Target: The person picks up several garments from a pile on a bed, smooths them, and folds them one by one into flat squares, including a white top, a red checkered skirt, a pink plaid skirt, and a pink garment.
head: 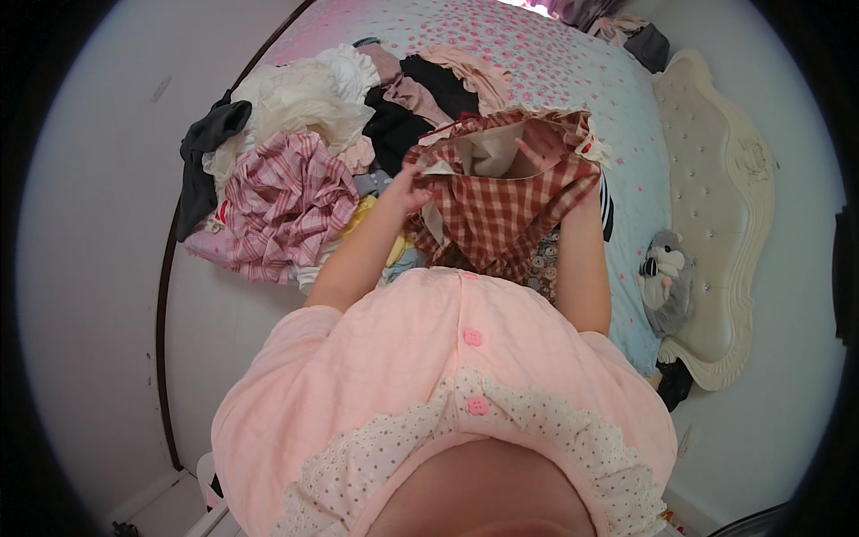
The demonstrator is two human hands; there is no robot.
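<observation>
A red-brown and cream checked garment point(500, 208) with a pale lining hangs before me, its wide opening facing up. At the opening's left edge, my left hand point(411, 190) pinches the fabric. My right hand point(542, 144) is inside the garment, fingers spread against the inner cloth; the checked fabric hides that wrist. Cream lace trim point(597, 149) with a small red detail shows at the garment's right side. Beneath it, a dark floral-patterned cloth point(542, 268) is partly visible.
Left of the garment, a pink plaid garment point(288, 201), cream ruffled clothing point(295, 101) and dark grey clothing point(205, 161) lie heaped. Black clothing point(396, 127) lies behind. A floral bedsheet point(510, 40) covers the bed. Along the tufted headboard point(704, 201) rests a grey plush toy point(666, 282).
</observation>
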